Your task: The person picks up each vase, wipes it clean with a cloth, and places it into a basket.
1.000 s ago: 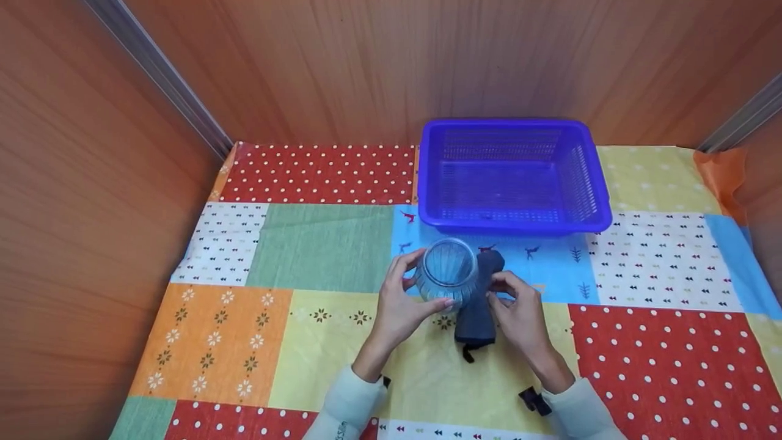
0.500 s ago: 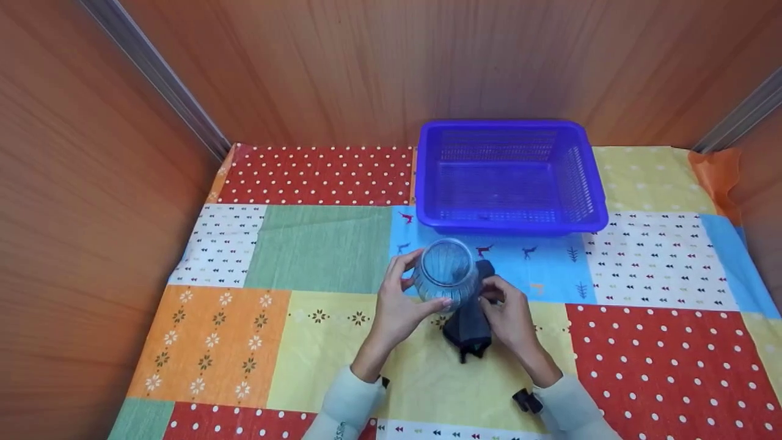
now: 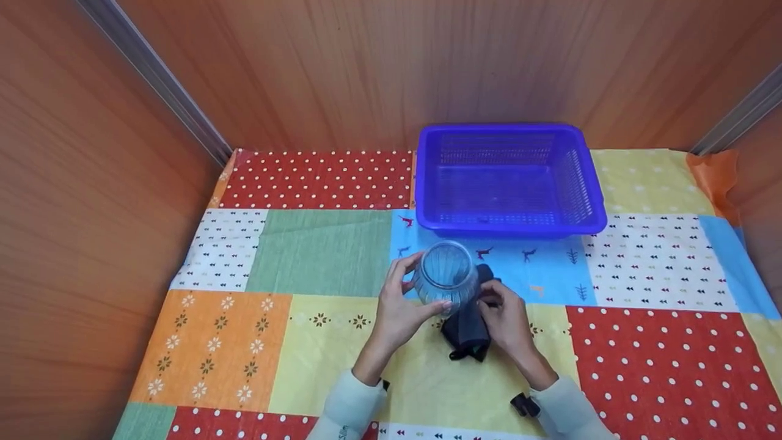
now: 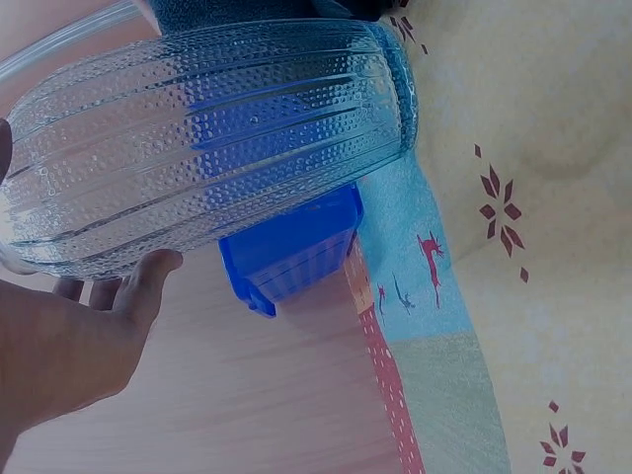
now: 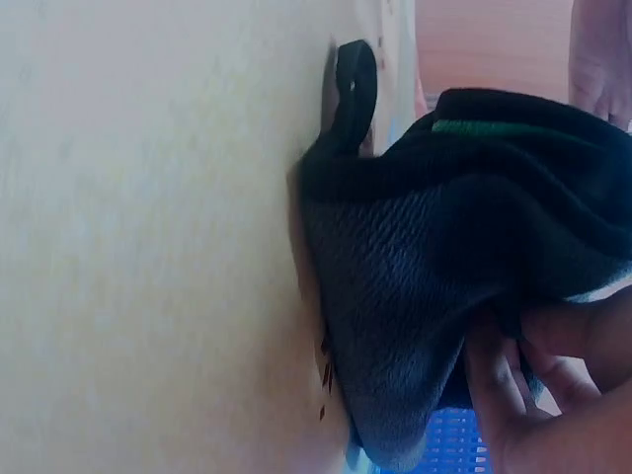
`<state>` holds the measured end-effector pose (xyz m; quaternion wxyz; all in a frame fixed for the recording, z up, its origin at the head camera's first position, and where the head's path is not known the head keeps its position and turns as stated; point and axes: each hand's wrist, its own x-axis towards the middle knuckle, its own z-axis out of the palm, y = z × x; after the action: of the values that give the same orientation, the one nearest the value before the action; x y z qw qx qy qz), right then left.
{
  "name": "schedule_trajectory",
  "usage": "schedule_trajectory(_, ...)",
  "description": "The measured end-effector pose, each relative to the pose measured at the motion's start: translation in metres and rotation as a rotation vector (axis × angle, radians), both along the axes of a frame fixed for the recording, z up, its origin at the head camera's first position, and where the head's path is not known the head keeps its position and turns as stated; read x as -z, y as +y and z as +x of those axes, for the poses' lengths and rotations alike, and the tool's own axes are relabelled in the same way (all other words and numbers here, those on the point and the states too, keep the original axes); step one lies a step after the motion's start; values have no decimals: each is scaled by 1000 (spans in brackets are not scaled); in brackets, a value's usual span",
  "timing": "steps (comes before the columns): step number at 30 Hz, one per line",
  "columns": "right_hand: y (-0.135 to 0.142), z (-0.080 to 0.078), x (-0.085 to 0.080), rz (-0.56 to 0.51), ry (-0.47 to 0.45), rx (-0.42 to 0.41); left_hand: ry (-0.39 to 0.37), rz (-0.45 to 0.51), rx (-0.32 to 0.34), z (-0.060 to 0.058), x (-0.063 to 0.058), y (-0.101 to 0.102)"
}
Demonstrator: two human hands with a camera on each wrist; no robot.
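A clear ribbed glass jar stands upright in my left hand, which grips it round the side with the thumb at the front. In the left wrist view the dimpled wall of the jar fills the upper part. My right hand pinches a dark grey cloth against the jar's right side. The right wrist view shows the cloth bunched in folds, with a black hanging loop at its corner and the fingers gathered on it. Part of the cloth is hidden behind the jar.
A purple plastic basket with mesh walls stands behind the jar, near the wooden back panel. A patchwork tablecloth covers the table. Wooden panels also rise at the left and right sides.
The right hand has shifted slightly left and down with the cloth, which has gone from a long fold to a more bunched shape. The left hand and jar stay almost in place.
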<state>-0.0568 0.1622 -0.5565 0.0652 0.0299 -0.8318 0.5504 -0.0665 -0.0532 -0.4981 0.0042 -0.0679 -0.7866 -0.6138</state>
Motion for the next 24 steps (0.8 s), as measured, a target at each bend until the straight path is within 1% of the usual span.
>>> schedule_trajectory(3,1,2,-5,-19,-24,22,-3,1,3,0,1,1)
schedule_trajectory(6,2,4,-16,-37,-28,27,7,-3,6,1,1,1)
schedule_trajectory(11,4,4,-36,-54,17,12,33,-9,6,1,0,0)
schedule_trajectory(13,5,4,-42,-50,24,15,30,-10,7,1,0,-1)
schedule_trajectory(18,5,4,-54,-33,31,36,29,-11,13,0,0,0)
schedule_trajectory(24,5,4,-67,-20,52,43,38,-4,18,0,0,0)
